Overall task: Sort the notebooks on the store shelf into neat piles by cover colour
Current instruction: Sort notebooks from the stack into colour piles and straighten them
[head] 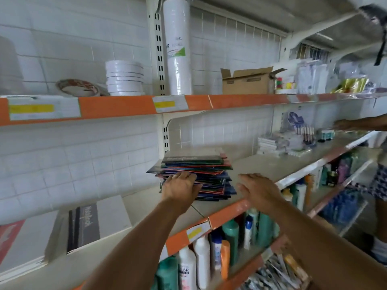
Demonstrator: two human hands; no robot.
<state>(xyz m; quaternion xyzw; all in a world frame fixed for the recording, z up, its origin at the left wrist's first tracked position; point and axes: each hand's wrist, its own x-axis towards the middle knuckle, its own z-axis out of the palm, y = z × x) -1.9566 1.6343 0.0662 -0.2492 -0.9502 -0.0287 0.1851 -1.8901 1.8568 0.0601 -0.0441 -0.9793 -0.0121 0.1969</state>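
Touching the ragged notebook stack (199, 174) edge, left hand (180, 188) flat; right hand (258, 190) open over bare shelf (261, 164).

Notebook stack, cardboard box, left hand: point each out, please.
notebook stack (194, 159), head view, top dark cover.
cardboard box (247, 82), head view, front face.
left hand (180, 188), head view, back of hand.
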